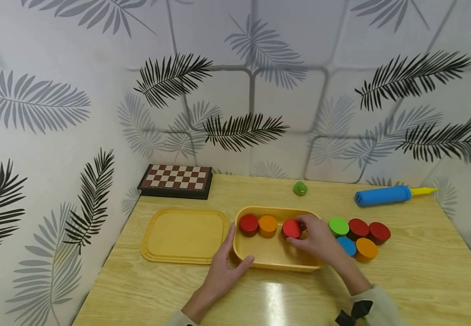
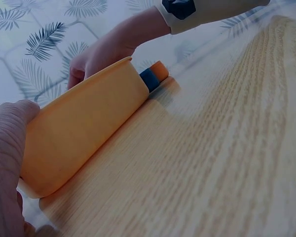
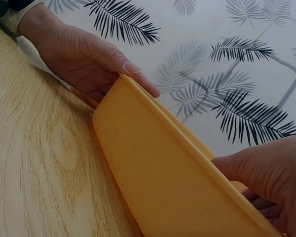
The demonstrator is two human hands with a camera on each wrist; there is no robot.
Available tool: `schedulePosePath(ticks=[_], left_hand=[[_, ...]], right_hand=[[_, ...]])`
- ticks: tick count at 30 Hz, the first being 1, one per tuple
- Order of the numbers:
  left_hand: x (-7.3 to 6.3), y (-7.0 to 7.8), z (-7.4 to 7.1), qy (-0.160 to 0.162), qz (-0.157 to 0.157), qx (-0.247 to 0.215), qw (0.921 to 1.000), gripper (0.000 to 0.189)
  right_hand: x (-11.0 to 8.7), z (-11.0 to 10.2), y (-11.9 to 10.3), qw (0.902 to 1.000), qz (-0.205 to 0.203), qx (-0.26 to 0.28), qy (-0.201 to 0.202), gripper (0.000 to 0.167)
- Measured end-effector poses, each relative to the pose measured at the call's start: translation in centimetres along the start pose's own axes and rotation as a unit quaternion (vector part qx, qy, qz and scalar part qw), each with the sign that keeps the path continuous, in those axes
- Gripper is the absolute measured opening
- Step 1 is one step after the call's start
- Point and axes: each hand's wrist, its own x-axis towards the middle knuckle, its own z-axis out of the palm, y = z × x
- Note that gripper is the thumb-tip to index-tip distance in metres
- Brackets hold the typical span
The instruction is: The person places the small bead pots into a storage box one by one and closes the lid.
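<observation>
The red tub (image 1: 290, 229) is inside the yellow box (image 1: 272, 252), just right of the frame's centre — pinched by the right hand (image 1: 318, 239). It looks light and stiff, perhaps slippery on its smooth side; opposite sides suit the grip. The left hand (image 1: 221, 270), fingers fairly straight, rests against the box's lower-left corner — beyond, a green tub (image 1: 338, 226) stands on the tabletop (image 1: 137, 292).

Beige sleeves (image 1: 383, 304), black cuff pieces (image 1: 361, 309)

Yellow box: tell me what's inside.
Dark red cylinder at left, orange cylinder beside it, bright red cylinder held by the right hand. Whatever that hand covers can't be seen.
</observation>
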Motion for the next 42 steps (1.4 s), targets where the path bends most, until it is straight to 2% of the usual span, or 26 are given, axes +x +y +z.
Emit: schedulePosePath(ticks=[8,13,16,23,29,37,42], left_hand=[[0.1,0.0,0.0,0.001,-0.002,-0.005,1.0000,0.098],[0.0,0.0,0.0,0.001,-0.003,0.002,1.0000,0.098],[-0.2,0.1,0.0,0.003,-0.002,0.004,1.0000,0.098],[-0.1,0.2,0.0,0.004,0.007,-0.001,1.0000,0.097],[-0.1,0.3,0.1,0.002,0.003,0.000,1.0000,0.096],[0.0,0.4,-0.1,0.000,0.000,0.004,1.0000,0.097],[-0.1,0.4,-0.1,-0.001,-0.003,0.003,1.0000,0.097]], right_hand=[[1.0,0.5,-0.5,0.9987,0.032,-0.025,-0.032,0.055],[1.3,0.9,-0.4,0.9973,0.038,-0.041,-0.047,0.056],[1.1,1.1,-0.4,0.9975,0.037,-0.042,-0.043,0.056],[0.1,0.6,-0.9,0.9991,0.032,-0.029,0.000,0.054],[-1.9,-1.0,-0.8,0.9964,0.023,0.012,0.081,0.047],[-4.1,-4.0,2.1,0.9807,-0.019,0.016,0.194,0.048],[-5.4,-6.1,4.5,0.9795,0.018,-0.001,0.201,0.055]])
